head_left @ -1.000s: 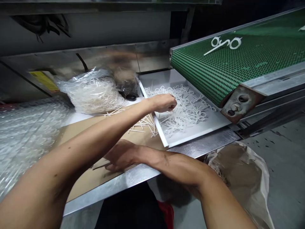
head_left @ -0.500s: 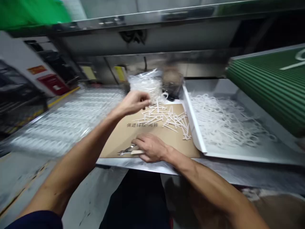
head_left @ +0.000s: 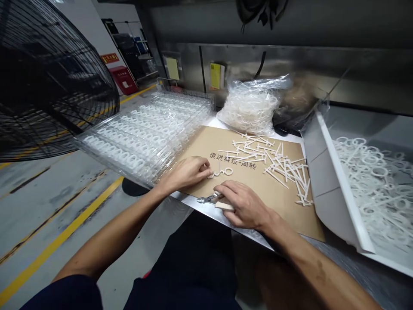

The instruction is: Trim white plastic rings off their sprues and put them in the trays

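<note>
My left hand (head_left: 192, 173) pinches a small white plastic ring piece (head_left: 228, 171) at its left end, just above the cardboard sheet (head_left: 193, 148). Its loop points right and a thin stem sticks up from it. A pair of nippers (head_left: 210, 198) with pale handles is in my right hand (head_left: 245, 203), jaws toward the left, low over the sheet's front edge. Fingers hide part of the handles. Beyond both hands lies a loose pile of white plastic sticks (head_left: 274, 159) on the cardboard.
A clear plastic tray (head_left: 135, 142) with rows of white rings stands left. Behind is a clear bag (head_left: 250, 107) of white parts. A white-walled bin (head_left: 343, 181) on the right holds many white rings (head_left: 383, 181). A large black fan (head_left: 54, 82) stands far left.
The view has swung left, bringing the fan in. My left hand has come down from near the bag to beside the nippers, with the ring piece. The right hand still grips the nippers.
</note>
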A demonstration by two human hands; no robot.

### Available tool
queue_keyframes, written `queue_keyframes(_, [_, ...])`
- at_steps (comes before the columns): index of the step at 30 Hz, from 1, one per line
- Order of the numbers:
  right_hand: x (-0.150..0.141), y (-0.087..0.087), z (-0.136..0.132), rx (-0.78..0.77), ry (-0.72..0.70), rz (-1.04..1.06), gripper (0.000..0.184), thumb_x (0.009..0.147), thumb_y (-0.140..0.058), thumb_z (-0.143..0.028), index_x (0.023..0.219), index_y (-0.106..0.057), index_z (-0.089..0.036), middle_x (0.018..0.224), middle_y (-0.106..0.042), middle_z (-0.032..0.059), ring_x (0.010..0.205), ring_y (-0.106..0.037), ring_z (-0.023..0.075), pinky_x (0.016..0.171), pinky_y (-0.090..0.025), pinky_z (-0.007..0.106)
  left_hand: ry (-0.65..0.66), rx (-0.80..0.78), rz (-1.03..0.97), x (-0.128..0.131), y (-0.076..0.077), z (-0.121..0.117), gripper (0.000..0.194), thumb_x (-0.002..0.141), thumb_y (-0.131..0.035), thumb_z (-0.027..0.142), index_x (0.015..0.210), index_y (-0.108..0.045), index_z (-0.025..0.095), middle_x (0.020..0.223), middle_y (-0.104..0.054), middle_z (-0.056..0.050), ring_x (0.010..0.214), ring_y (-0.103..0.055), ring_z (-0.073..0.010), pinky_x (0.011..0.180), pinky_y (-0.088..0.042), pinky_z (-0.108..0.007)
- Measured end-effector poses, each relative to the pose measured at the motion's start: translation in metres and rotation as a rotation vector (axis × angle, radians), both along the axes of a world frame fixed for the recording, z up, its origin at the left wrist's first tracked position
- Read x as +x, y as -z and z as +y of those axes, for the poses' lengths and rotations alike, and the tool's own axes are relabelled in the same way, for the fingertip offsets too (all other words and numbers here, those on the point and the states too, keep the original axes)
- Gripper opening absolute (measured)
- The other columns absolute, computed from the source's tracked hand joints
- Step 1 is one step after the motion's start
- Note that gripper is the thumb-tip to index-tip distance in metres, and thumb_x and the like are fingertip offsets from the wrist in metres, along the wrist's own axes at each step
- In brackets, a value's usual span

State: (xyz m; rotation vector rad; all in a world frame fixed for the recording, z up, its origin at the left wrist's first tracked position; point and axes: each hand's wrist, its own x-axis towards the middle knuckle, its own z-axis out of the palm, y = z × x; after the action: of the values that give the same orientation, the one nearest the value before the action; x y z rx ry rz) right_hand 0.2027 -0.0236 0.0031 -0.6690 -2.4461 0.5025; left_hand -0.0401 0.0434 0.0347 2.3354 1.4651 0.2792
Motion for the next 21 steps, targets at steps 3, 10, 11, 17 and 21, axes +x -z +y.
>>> queue_keyframes(3, [0.001, -0.005, 0.001, -0.065, 0.037, 0.059, 0.053, 0.077, -0.057, -0.013, 0.13, -0.054, -0.017, 0.11, -0.068, 0.0144, 0.097, -0.065, 0.0298, 0.087, -0.057, 0.045, 0.046, 0.088, -0.045, -0.004, 0.013, -0.015, 0.037, 0.095, -0.064, 0.049, 0.119, -0.069, 0.021, 0.11, -0.069, -0.009, 0.099, -0.066, -0.0239, 0.086, -0.05, -0.035])
queue_keyframes(10, [0.006, -0.024, -0.002, -0.44, 0.19, 0.197, 0.032, 0.098, -0.055, -0.026, 0.129, -0.06, -0.021, 0.115, -0.07, 0.0117, 0.103, -0.067, 0.0278, 0.091, -0.055, 0.043, -0.044, 0.219, -0.501, 0.008, 0.037, -0.029, 0.019, 0.095, -0.069, 0.031, 0.109, -0.069, 0.019, 0.095, -0.068, -0.004, 0.081, -0.064, -0.0148, 0.075, -0.052, -0.028])
queue_keyframes(11, [0.007, -0.026, -0.003, -0.523, 0.219, 0.198, 0.031, 0.101, -0.052, -0.029, 0.129, -0.061, -0.021, 0.112, -0.07, 0.0111, 0.101, -0.068, 0.0275, 0.089, -0.055, 0.042, -0.069, 0.253, -0.575, 0.01, 0.038, -0.03, 0.019, 0.094, -0.071, 0.03, 0.108, -0.069, 0.018, 0.092, -0.068, -0.003, 0.077, -0.063, -0.0134, 0.072, -0.052, -0.027])
queue_keyframes(17, [0.011, -0.034, -0.01, -0.916, 0.289, 0.236, 0.035, 0.106, -0.047, -0.051, 0.112, -0.066, -0.023, 0.099, -0.068, 0.0078, 0.085, -0.067, 0.0235, 0.078, -0.059, 0.037, -0.139, 0.414, -0.793, 0.011, 0.036, -0.037, 0.022, 0.092, -0.077, 0.03, 0.11, -0.072, 0.019, 0.089, -0.072, -0.004, 0.075, -0.065, -0.0129, 0.07, -0.055, -0.026])
queue_keyframes(21, [0.01, -0.036, -0.013, -0.968, 0.3, 0.226, 0.037, 0.106, -0.047, -0.053, 0.106, -0.066, -0.022, 0.095, -0.067, 0.0074, 0.082, -0.064, 0.0227, 0.074, -0.057, 0.035, -0.117, 0.45, -0.83, 0.01, 0.034, -0.04, 0.024, 0.092, -0.077, 0.029, 0.113, -0.072, 0.02, 0.09, -0.073, -0.004, 0.077, -0.067, -0.0133, 0.071, -0.056, -0.026])
